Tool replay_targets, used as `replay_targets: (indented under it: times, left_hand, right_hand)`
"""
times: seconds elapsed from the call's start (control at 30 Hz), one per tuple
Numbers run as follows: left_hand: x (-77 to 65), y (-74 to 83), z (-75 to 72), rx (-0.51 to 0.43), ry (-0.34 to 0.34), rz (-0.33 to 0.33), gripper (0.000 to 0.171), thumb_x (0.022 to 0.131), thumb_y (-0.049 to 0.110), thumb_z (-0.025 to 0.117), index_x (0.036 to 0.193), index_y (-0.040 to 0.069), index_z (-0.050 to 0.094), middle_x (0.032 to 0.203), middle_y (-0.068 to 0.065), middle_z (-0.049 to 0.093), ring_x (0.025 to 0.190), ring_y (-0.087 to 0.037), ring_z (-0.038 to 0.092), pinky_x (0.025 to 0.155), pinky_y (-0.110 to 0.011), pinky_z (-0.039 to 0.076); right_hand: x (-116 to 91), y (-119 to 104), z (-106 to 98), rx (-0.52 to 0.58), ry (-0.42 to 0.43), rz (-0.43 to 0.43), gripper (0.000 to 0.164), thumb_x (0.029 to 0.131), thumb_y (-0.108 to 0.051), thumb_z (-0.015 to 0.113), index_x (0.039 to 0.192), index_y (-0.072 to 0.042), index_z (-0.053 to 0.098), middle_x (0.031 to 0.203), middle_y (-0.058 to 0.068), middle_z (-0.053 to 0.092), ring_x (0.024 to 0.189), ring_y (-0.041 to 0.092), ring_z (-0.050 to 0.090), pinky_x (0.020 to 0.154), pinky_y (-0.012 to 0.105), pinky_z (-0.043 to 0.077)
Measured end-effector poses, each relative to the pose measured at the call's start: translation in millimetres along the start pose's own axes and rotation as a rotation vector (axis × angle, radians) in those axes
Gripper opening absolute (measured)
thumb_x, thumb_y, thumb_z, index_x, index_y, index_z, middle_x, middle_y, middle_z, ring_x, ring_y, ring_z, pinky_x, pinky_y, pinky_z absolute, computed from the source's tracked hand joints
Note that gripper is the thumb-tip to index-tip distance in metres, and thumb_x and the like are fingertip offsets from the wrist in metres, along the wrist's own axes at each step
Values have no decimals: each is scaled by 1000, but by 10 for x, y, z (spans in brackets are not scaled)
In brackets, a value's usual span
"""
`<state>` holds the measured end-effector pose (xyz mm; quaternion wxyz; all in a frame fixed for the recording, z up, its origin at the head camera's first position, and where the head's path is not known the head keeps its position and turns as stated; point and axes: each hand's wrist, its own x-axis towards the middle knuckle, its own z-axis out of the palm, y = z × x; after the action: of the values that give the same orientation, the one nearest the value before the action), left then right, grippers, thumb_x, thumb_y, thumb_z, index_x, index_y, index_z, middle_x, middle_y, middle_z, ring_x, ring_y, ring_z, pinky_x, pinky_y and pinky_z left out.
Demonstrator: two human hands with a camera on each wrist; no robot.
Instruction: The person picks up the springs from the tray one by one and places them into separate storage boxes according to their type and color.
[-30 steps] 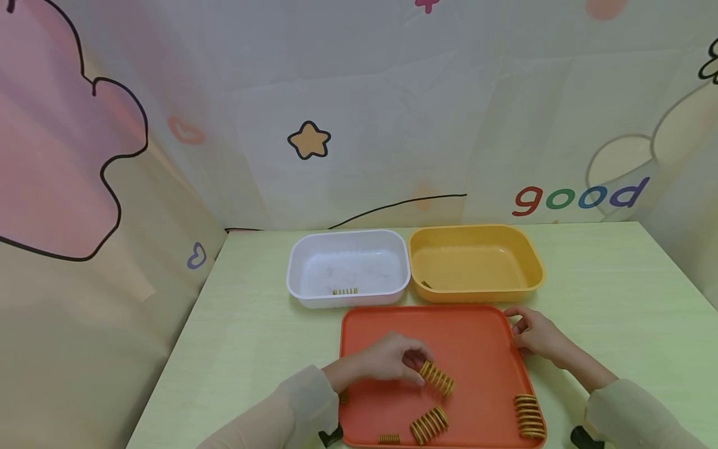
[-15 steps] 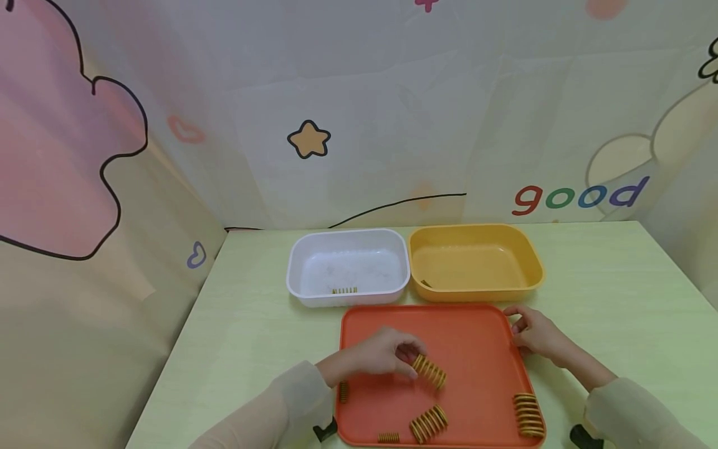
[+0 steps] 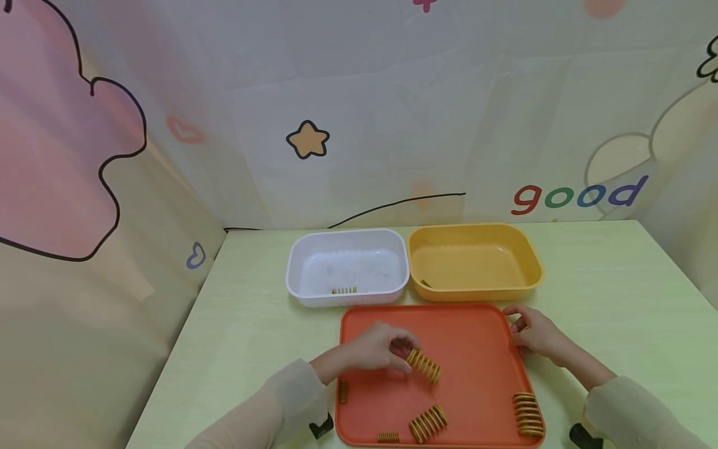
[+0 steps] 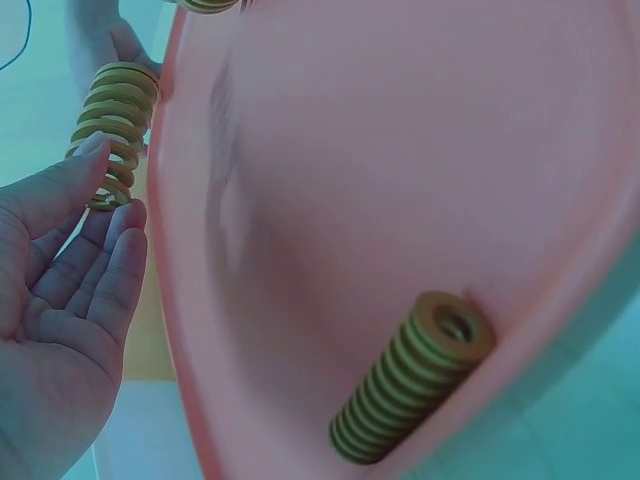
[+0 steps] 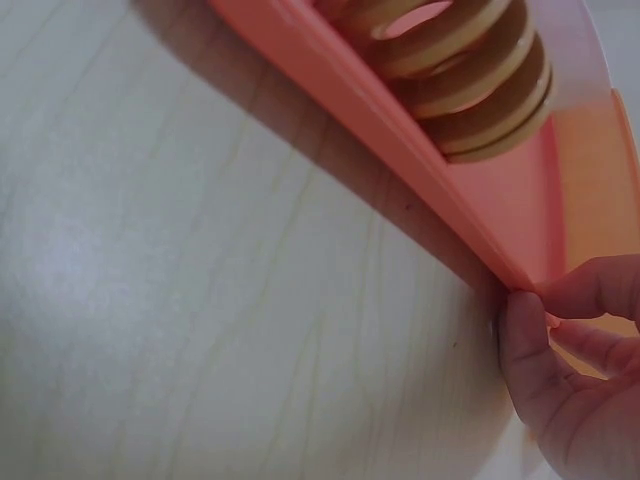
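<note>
Over the middle of the orange-red tray (image 3: pixel 477 355), my left hand (image 3: pixel 373 349) pinches a large yellow coil spring (image 3: pixel 424 366) near one end, between thumb and fingers. The left wrist view shows that held spring (image 4: pixel 118 110) pointing away from the fingertips. My right hand (image 3: pixel 537 333) pinches the tray's far right edge. Another large spring (image 3: pixel 429 424) lies at the near side, and a third large spring (image 3: pixel 528 414) is by the right rim. Two small springs are along the borders, one at the near edge (image 3: pixel 388 438), one at the left edge (image 3: pixel 344 392).
Behind the tray stand a white bin (image 3: pixel 348 302) and a yellow bin (image 3: pixel 477 296), side by side. A small spring (image 3: pixel 344 290) shows in the white bin, and a small dark-yellow piece (image 3: pixel 426 284) in the yellow one. A printed cloth (image 3: pixel 381 137) hangs behind the table.
My left hand has moved left and slightly away from me with the large spring, uncovering the small spring at the tray's left edge. The right hand has stayed on the tray edge.
</note>
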<state>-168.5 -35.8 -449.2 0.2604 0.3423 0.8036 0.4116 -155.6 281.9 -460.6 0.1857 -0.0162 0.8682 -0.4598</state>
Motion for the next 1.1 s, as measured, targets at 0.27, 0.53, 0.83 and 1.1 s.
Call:
replay_targets:
  times: [0.27, 0.53, 0.83, 1.1]
  left_hand:
    - [-20, 3, -39, -16, 27, -16, 33, 68, 8, 73, 100, 8, 63, 98, -5, 64, 83, -5, 59, 72, -12, 47]
    - [-17, -54, -72, -27, 63, -9, 34, 68, 8, 74, 100, 9, 62, 94, -3, 65, 80, -1, 59, 72, -13, 48]
    - [-29, -61, -121, -13, 94, 2, 33, 68, 8, 74, 99, 8, 62, 93, -3, 64, 79, -1, 59, 73, -16, 49]
    - [-38, -59, -152, -25, 110, -3, 31, 69, 7, 73, 99, 8, 62, 94, -4, 64, 81, -4, 59, 73, -15, 49]
  right_hand:
    - [-5, 11, 4, 0, 1, -9, 48, 72, 8, 51, 118, 10, 36, 77, 11, 46, 60, 17, 48, 51, 27, 48]
    - [-13, 4, 2, 3, -2, -13, 48, 72, 7, 51, 117, 11, 36, 77, 11, 47, 59, 17, 49, 50, 27, 48]
    - [-17, -8, 8, 6, 2, -9, 48, 72, 7, 50, 118, 11, 36, 77, 11, 46, 60, 17, 48, 50, 27, 48]
    - [-12, -10, 10, 5, 1, -10, 49, 72, 8, 50, 118, 11, 35, 77, 11, 46, 59, 16, 48, 50, 27, 48]
